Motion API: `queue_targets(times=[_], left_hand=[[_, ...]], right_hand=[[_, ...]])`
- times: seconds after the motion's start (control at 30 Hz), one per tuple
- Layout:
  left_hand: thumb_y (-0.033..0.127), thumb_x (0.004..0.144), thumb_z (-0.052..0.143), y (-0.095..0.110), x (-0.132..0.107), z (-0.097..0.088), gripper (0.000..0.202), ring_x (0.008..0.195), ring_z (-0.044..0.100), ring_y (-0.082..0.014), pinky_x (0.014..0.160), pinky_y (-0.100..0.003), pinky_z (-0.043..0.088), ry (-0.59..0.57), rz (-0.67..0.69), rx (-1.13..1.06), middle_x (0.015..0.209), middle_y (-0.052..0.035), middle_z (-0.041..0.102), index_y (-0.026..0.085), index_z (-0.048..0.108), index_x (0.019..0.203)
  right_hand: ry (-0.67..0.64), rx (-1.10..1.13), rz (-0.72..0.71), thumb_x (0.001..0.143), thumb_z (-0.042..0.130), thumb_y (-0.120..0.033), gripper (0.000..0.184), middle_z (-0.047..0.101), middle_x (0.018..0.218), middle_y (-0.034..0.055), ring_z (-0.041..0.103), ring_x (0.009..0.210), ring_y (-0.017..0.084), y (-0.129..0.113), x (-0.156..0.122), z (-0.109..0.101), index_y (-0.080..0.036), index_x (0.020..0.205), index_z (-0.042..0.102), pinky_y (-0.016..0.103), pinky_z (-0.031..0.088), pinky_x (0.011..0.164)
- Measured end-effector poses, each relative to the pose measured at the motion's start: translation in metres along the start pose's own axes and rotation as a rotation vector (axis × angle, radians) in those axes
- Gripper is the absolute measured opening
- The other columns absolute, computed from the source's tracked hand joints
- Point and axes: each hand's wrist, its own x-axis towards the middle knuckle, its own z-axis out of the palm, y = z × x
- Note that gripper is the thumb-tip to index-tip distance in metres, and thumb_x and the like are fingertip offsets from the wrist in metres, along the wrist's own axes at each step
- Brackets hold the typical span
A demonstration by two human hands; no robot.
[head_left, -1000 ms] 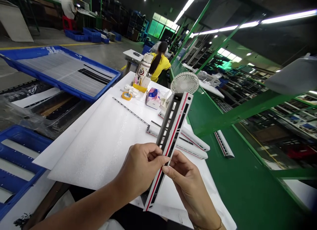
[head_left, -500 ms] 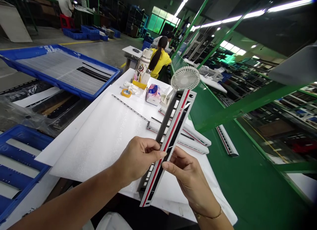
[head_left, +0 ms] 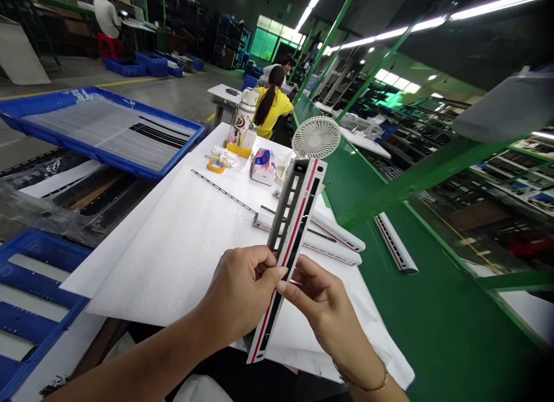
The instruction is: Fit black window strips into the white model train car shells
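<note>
A long white plastic train-body shell [head_left: 295, 229] carries a thin red stripe beside a black window band — the same colours run along the shorter white shell pieces [head_left: 335, 231] on the table. Around them: a white foam sheet [head_left: 164, 257], a bright blue plastic crate [head_left: 97, 154], a green workbench [head_left: 433, 309] — and a co-worker's yellow shirt [head_left: 277, 110].

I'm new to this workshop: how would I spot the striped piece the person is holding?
Find the big white foam sheet. At its near edge, the person's left hand and right hand hold a long, narrow white shell with a red stripe and black band. Similar striped pieces lie flat beyond it; only this one is held up, showing its dark inner frame.
</note>
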Motion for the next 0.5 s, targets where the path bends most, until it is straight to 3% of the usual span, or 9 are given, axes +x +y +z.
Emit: queue_targets(times=[0.17, 0.27, 0.37, 0.5], left_hand=[[0.026, 0.080, 0.048, 0.005, -0.006, 0.003, 0.019, 0.053, 0.039, -0.0094, 0.047, -0.022, 0.030, 0.028, 0.028, 0.067, 0.056, 0.0051, 0.045, 0.019, 0.048, 0.062], [0.024, 0.078, 0.051, 0.005, -0.004, 0.004, 0.011, 0.062, 0.049, -0.0114, 0.056, -0.022, 0.038, -0.032, 0.025, -0.031, 0.065, 0.0027, 0.056, 0.019, 0.054, 0.069], [0.025, 0.078, 0.053, 0.005, -0.002, 0.002, 0.013, 0.066, 0.052, -0.0131, 0.063, -0.024, 0.041, -0.070, 0.032, -0.099, 0.066, 0.0013, 0.057, 0.018, 0.056, 0.068], [0.026, 0.080, 0.051, 0.007, -0.005, -0.001, 0.015, 0.066, 0.051, -0.0130, 0.061, -0.024, 0.040, -0.043, 0.086, 0.010, 0.065, 0.0016, 0.057, 0.018, 0.056, 0.067]], right_hand=[[0.026, 0.073, -0.016, 0.076, 0.069, -0.025, 0.026, 0.065, 0.095, 0.0030, 0.058, 0.086, 0.019, -0.002, -0.004, 0.004, -0.023, 0.101, 0.063, 0.030, 0.049, 0.074], [0.070, 0.100, -0.013, 0.077, 0.068, -0.026, 0.028, 0.065, 0.102, 0.0044, 0.059, 0.093, 0.021, -0.002, -0.008, 0.004, -0.023, 0.104, 0.062, 0.033, 0.051, 0.079], [0.035, 0.112, 0.000, 0.076, 0.069, -0.025, 0.035, 0.064, 0.107, 0.0051, 0.059, 0.098, 0.023, -0.006, -0.012, 0.000, -0.023, 0.110, 0.059, 0.037, 0.051, 0.085], [0.048, 0.162, 0.013, 0.076, 0.069, -0.028, 0.041, 0.061, 0.114, 0.0054, 0.058, 0.104, 0.024, -0.017, -0.013, -0.006, -0.025, 0.115, 0.057, 0.040, 0.051, 0.087]])
